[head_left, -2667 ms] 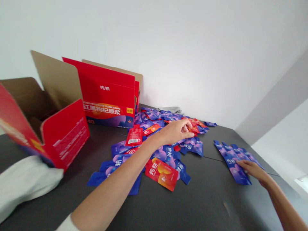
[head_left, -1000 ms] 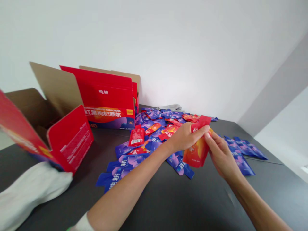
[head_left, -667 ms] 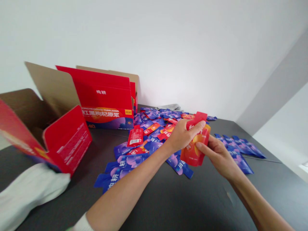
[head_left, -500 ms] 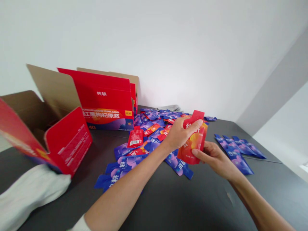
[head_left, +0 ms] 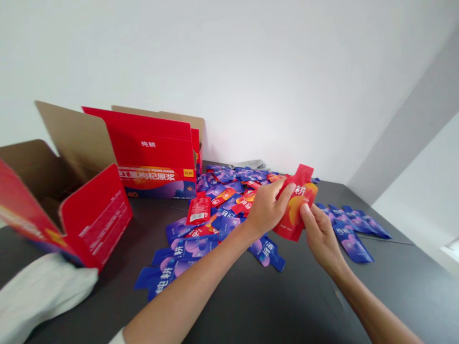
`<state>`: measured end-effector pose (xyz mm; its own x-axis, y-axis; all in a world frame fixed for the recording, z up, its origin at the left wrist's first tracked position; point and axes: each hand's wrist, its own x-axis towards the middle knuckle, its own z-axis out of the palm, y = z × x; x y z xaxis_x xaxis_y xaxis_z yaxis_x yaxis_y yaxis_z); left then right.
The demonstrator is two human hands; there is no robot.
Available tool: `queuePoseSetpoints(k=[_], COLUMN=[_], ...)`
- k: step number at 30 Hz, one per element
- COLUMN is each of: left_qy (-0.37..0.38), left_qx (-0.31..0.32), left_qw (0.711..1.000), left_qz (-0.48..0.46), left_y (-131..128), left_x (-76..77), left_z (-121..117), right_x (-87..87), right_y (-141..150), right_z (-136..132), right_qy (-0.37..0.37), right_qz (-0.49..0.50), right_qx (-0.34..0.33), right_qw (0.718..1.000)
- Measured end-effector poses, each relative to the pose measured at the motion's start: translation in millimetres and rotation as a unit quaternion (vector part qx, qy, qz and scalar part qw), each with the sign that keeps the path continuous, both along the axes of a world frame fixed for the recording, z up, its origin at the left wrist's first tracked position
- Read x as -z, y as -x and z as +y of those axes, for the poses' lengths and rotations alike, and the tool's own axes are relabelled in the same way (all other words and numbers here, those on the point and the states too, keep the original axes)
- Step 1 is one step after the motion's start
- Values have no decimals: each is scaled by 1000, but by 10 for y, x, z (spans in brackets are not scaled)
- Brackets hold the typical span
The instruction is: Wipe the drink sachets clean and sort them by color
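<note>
Wall (head_left: 251, 71): smooth, matte, pale, fills upper frame. Table (head_left: 279, 296): dark, flat, w/ thin seam, lower frame. Front carton (head_left: 95, 215): red printed board, brown inner faces, flaps open, left of frame. Rear carton (head_left: 154, 157): same mat'l, upright, red/blue print, left of ctr. Pouch pile (head_left: 226, 212): flat, glossy blue & red packs w/ narrow necks, overlapping, mid-frame. Blue pouch group (head_left: 353, 241): fanned, overlapping, right of frame. Held pouch (head_left: 296, 205): red/orange film, narrow neck, tilted, above table, right of ctr.

Left hand (head_left: 267, 210): thumb & fingers pinch pouch's left edge near neck; rest curled. Right hand (head_left: 322, 234): thumb pressed on front face, right edge; fingers partly behind, exact contact n/v.

Hidden: front carton cut off by left edge, interior dark, contents unclear. 2nd pack behind held pouch: can't tell. Left forearm blocks part of pile.

Other: white cloth (head_left: 50, 291), soft, wrinkled, blurred, lower left, against front carton. Gray item (head_left: 253, 165), behind pile, mostly hidden.
</note>
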<state>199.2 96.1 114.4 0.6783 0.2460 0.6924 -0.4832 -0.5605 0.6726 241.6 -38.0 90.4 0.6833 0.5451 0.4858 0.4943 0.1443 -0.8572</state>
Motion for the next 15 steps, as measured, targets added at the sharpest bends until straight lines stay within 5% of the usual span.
queuePoseSetpoints(k=[9,15], left_qy=[18,-14], left_qx=[53,2], left_qw=[998,1000], left_qz=[22,-26], left_y=[-6,-20], left_x=[248,373], left_z=[-319,-390], right_x=[31,-14], right_y=[-96,-142], right_z=[-22,-30], right_qy=[-112,-116], right_qz=[39,42], right_qx=[149,145], right_qw=[982,982])
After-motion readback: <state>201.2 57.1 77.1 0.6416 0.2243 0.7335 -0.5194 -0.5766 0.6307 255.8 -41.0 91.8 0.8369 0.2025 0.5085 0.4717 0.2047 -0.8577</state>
